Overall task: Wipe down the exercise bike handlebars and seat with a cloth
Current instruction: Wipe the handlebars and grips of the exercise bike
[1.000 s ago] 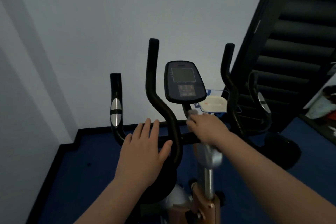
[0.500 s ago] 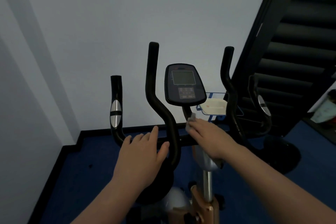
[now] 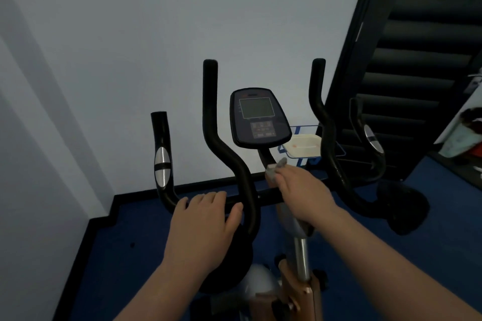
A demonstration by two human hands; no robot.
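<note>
Cloth (image 3: 276,170) bunched in the right hand (image 3: 302,191) meets the console stem at the middle of the handlebars (image 3: 263,197), while the left hand (image 3: 206,219) lies flat-fingered on the crossbar. Firm, overlapping strokes outward along each bar would serve best; the seat is out of view.

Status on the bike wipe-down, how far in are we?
Early. Nothing shows as finished: no bar looks visibly cleaned. In hand: the right hand pinches a small grey cloth against the stem just under the console, while the left hand rests on the crossbar. Left, by the look of it: the upright bars, the outer grips, and the seat, which is out of frame.
</note>
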